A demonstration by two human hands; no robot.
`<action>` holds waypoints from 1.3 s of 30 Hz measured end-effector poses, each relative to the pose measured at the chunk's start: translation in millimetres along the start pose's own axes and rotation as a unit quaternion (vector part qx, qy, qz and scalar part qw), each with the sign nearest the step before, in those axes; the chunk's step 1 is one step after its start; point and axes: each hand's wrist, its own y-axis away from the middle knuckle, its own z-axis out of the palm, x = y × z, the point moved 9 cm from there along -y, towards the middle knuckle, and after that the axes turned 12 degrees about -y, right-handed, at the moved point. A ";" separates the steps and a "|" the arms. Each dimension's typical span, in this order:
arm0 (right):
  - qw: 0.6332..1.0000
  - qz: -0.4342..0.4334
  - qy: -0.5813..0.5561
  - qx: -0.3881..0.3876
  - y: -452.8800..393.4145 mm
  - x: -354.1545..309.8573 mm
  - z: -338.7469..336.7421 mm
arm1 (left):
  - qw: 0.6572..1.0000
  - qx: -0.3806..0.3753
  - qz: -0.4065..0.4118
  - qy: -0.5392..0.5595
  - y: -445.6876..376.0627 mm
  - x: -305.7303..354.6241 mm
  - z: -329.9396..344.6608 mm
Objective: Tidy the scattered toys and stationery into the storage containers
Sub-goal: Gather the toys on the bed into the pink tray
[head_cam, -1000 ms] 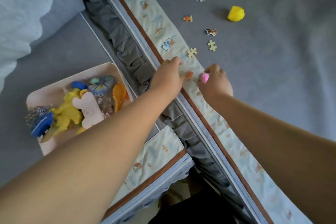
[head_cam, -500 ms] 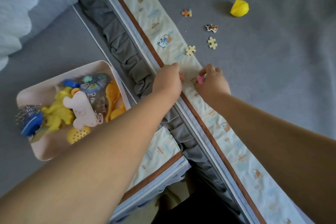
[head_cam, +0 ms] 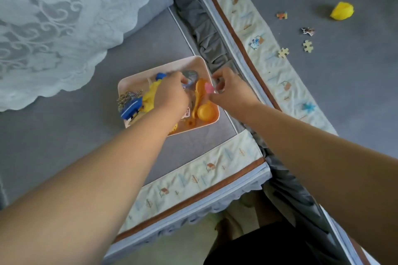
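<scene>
A pale pink tray (head_cam: 137, 76) lies on the grey cushion, filled with toys: a yellow figure (head_cam: 150, 97), a blue piece (head_cam: 130, 108), an orange scoop (head_cam: 204, 111) and metal clips (head_cam: 127, 97). My left hand (head_cam: 172, 92) hovers over the tray's middle with fingers curled downward; their tips are hidden. My right hand (head_cam: 231, 89) is at the tray's right rim and pinches a small pink thing (head_cam: 208, 88). Several puzzle pieces lie scattered at the upper right, such as a cream piece (head_cam: 283, 52), beside a yellow toy (head_cam: 342, 11).
A white lace cloth (head_cam: 53, 28) covers the upper left. Ruffled grey fabric (head_cam: 206, 34) fills the gap between the two cushions, bordered by a patterned cream band (head_cam: 269, 66). Another patterned band (head_cam: 193, 178) runs along the near cushion edge.
Both hands left the patterned band and swung left over the tray. The right hand still carries the pink thing; the orange piece is gone from the band.
</scene>
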 end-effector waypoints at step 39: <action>0.984 0.105 0.103 0.101 -36.0 189.4 -221.4 | 0.992 -0.063 0.103 -0.038 -94.1 293.3 115.2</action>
